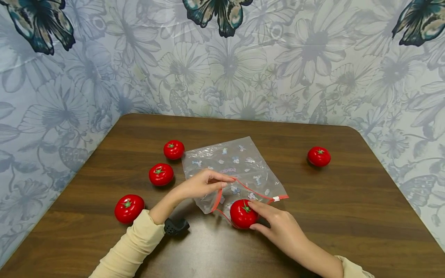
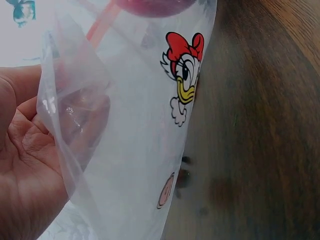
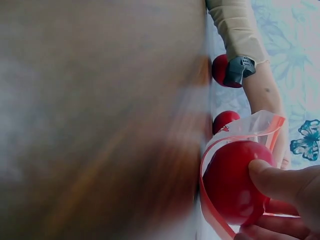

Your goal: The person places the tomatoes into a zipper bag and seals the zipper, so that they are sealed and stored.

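Observation:
A clear zip bag (image 1: 240, 156) with small printed figures and a red zip edge lies on the table, its mouth spread apart towards me. My left hand (image 1: 203, 184) grips the upper edge of that mouth between thumb and fingers. Thumb and fingertips of my right hand (image 1: 283, 227) hold a shiny red tomato (image 1: 239, 214) right at the opening. In the right wrist view, the red zip edge curves around the tomato (image 3: 232, 182), which sits partly within the mouth. A printed duck face (image 2: 186, 70) shows on the bag in the left wrist view.
Three more tomatoes stand left of the bag: a far one (image 1: 174, 150), a middle one (image 1: 161, 174) and a near one (image 1: 129, 209) beside my left forearm. Another tomato (image 1: 318, 156) is at the right. Behind the brown table (image 1: 347, 216) hangs a flowered cloth (image 1: 229, 77).

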`<control>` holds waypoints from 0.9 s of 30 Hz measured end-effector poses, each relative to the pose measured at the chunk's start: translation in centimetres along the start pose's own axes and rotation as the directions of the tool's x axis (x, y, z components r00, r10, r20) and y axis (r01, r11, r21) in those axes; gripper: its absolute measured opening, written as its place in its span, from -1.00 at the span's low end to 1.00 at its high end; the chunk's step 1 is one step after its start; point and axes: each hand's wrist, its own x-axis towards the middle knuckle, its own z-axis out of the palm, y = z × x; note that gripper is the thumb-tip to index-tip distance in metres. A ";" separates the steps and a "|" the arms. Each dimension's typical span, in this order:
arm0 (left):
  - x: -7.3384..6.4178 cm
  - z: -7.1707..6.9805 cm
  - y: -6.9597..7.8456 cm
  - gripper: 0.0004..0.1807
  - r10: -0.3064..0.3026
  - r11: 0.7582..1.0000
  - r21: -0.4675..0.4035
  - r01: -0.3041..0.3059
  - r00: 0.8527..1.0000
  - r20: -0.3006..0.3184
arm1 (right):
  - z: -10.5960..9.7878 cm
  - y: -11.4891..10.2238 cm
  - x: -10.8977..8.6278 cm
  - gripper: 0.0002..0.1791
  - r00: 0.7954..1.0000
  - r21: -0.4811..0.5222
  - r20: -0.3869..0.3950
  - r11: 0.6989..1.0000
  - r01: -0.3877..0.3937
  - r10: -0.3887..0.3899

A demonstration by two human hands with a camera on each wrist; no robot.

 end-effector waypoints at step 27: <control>-0.1 -0.2 -0.1 -0.69 0.000 1.000 -0.018 0.000 1.000 0.009 | 1.3 0.5 2.5 -0.53 0.968 -0.140 -0.162 0.975 0.172 -0.194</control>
